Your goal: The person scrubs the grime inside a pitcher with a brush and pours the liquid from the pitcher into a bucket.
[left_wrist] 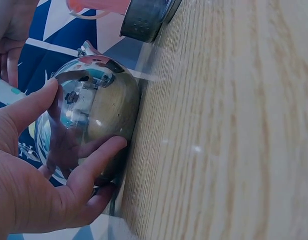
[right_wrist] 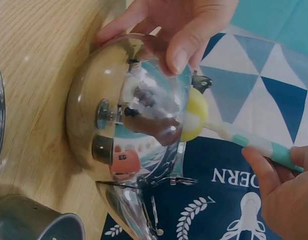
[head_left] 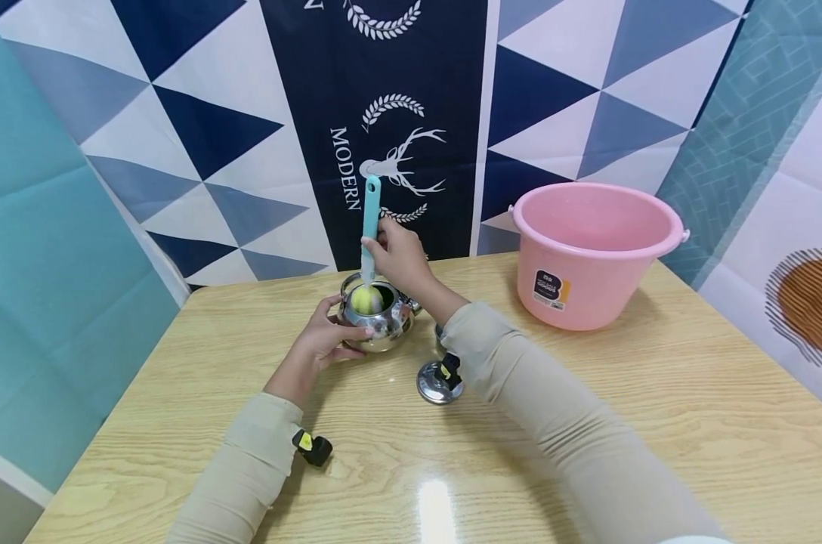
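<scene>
1. Head view: my teapot [head_left: 384, 329] is at the table [head_left: 234, 355], well to the left of the pink bucket [head_left: 604, 287]; I cannot tell whether its base sits quite flat.
2. My left hand [head_left: 319, 338] grasps the teapot, fingers curved round its belly on the side away from the bucket. My right hand [head_left: 406, 257] pinches the handle of a brush [head_left: 371, 214].
3. I judge the teapot fairly light and stiff, since it looks like thin metal; it should survive a knock but could dent. Its polished curve offers little grip, and wet it would be slippery, so spread fingers low round the belly seem the best hold.
4. The brush looks lighter: a firm plastic handle and a sponge [right_wrist: 195, 115] that should squash easily. I would take it by the handle, as I do.
5. The teapot is round and mirror-bright, reflecting my hands and the bucket's pink. Its mouth is uncovered, and its spout [right_wrist: 119, 205] points to the bucket's side.
6. The brush is turquoise and white, its yellow sponge sitting in the teapot's mouth, partly above the rim.
7. Left of the bucket and nearer me lies a shiny lid [head_left: 431, 388]; a metal cup [right_wrist: 24, 216] stands beside it, mostly behind my right sleeve [head_left: 554, 408].
</scene>
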Tool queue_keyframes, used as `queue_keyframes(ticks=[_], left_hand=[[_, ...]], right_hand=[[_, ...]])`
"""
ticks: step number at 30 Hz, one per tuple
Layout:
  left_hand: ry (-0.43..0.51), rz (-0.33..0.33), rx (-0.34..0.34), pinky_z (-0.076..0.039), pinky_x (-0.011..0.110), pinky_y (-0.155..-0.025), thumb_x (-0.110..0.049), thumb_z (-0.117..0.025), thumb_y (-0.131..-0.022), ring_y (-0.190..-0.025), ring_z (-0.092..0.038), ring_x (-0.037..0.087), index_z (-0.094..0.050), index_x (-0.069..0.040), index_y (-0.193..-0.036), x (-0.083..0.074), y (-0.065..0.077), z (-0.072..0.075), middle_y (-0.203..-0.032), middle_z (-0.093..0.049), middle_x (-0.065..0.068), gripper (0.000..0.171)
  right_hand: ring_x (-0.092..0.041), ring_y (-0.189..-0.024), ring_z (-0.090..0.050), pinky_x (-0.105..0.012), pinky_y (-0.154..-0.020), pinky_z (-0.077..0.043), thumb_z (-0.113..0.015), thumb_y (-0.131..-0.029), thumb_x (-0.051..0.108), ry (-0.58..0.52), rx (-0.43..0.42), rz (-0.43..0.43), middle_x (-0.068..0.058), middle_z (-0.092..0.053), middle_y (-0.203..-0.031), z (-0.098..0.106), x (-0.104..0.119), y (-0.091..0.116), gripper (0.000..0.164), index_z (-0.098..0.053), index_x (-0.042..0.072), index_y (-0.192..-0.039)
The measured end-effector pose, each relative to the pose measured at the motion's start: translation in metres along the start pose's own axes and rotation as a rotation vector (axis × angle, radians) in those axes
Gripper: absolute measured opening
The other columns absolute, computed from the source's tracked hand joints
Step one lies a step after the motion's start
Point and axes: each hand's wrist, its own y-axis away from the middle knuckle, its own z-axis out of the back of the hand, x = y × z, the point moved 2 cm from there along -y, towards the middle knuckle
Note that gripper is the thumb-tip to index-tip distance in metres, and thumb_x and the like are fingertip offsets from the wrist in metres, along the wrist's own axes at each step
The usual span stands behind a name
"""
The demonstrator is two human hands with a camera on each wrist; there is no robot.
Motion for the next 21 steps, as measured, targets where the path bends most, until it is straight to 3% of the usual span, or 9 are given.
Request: queue_keyframes(ticks=[12,16,21], left_hand=[[0.007,0.015,-0.005,-0.057,0.053,-0.081,0.011,-0.072,-0.081,-0.117,-0.047,0.050,-0.021,-0.022,-0.153,-0.001,0.000,0.002,-0.143,-0.024,0.025,0.094],[0.008,0.024,-0.006,-0.056,0.054,-0.081,0.012,-0.072,-0.080,-0.118,-0.047,0.050,-0.022,-0.022,-0.153,-0.001,0.000,0.001,-0.143,-0.025,0.024,0.094],[0.012,0.025,-0.002,-0.056,0.055,-0.082,0.013,-0.072,-0.080,-0.120,-0.045,0.049,-0.022,-0.022,-0.152,-0.002,0.001,0.000,-0.143,-0.024,0.023,0.094]], right_hand=[[-0.031,-0.099,-0.067,-0.032,-0.068,-0.061,-0.057,-0.099,0.009,-0.263,0.086,-0.093,-0.021,-0.067,-0.108,0.017,-0.011,0.001,0.022,-0.054,-0.004,-0.116],[-0.031,-0.096,-0.068,-0.030,-0.067,-0.061,-0.056,-0.100,0.009,-0.278,0.067,-0.155,-0.021,-0.066,-0.108,0.029,-0.019,0.001,0.022,-0.053,-0.005,-0.117],[-0.031,-0.098,-0.067,-0.036,-0.070,-0.061,-0.055,-0.100,0.009,-0.280,0.023,-0.176,-0.021,-0.066,-0.110,0.036,-0.025,-0.002,0.021,-0.053,-0.005,-0.116]])
